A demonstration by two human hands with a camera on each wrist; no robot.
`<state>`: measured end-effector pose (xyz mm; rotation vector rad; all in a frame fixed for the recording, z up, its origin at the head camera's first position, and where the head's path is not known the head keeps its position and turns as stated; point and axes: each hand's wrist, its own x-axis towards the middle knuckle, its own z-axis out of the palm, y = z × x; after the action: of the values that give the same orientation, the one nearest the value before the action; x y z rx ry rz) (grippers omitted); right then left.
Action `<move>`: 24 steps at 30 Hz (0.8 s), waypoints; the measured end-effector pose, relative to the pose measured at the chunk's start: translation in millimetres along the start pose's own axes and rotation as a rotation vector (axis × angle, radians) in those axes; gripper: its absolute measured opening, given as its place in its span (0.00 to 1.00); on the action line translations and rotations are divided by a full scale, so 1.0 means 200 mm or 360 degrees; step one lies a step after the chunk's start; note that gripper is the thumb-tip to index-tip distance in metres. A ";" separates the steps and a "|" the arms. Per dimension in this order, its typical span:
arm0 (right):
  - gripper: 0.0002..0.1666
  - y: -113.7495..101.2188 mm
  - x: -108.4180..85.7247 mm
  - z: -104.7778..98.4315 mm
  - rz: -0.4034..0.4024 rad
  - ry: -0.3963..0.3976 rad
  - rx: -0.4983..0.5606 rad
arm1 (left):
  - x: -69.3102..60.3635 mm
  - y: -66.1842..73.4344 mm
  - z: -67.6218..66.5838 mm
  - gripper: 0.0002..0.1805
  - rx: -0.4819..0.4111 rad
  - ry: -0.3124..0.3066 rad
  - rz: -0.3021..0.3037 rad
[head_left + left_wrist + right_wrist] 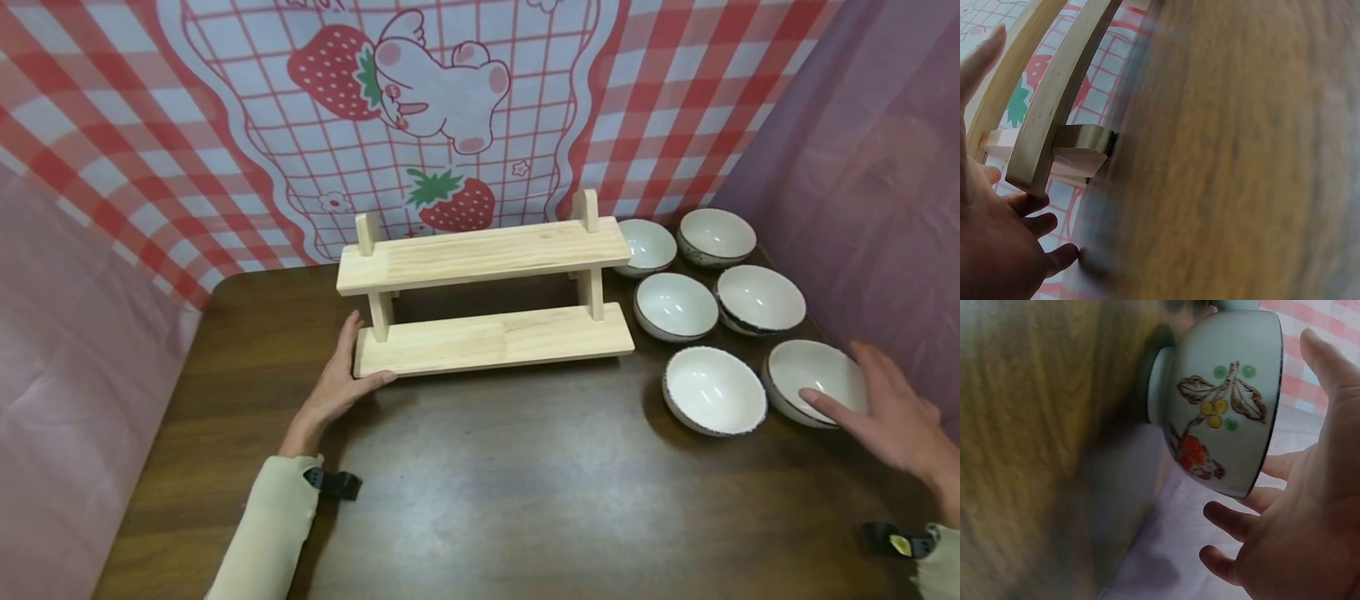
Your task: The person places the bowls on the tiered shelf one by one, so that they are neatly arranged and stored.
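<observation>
A two-tier wooden rack (495,342) of pale wood stands toward the back of the table. At the left end of its lower board is my left hand (341,387), thumb along the front edge and the other fingers spread by the end; in the left wrist view those fingers (1054,259) look nearly straight. My right hand (896,412) reaches around the nearest right-hand bowl (806,375), thumb above its opening. The right wrist view shows this bowl's painted side (1222,406), with leaves and red and yellow fruit. There the thumb stands apart from the rim, and some fingertips are hidden behind the bowl.
Several more white bowls stand in two rows right of the rack, among them a front bowl (715,392), a middle one (677,307) and a back corner one (716,236). A checked cloth (660,108) hangs behind; a purple curtain (885,208) borders the right side.
</observation>
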<state>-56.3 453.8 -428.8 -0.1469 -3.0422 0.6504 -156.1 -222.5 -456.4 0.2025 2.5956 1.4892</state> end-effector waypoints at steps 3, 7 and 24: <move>0.57 0.01 0.00 0.02 0.0001 0.0003 0.0019 | 0.00 -0.02 0.00 0.63 -0.0046 0.0002 0.0001; 0.58 0.02 -0.01 0.05 0.0018 -0.0003 0.0026 | -0.01 -0.03 0.00 0.65 -0.0054 0.0002 -0.0015; 0.65 0.04 -0.05 0.12 0.0030 0.0108 0.0195 | 0.00 -0.09 0.03 0.69 -0.0084 0.0021 -0.0050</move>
<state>-46.6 450.2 -453.3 -0.1910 -2.9295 0.8130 -156.3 -226.0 -475.7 0.1460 2.5542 1.5512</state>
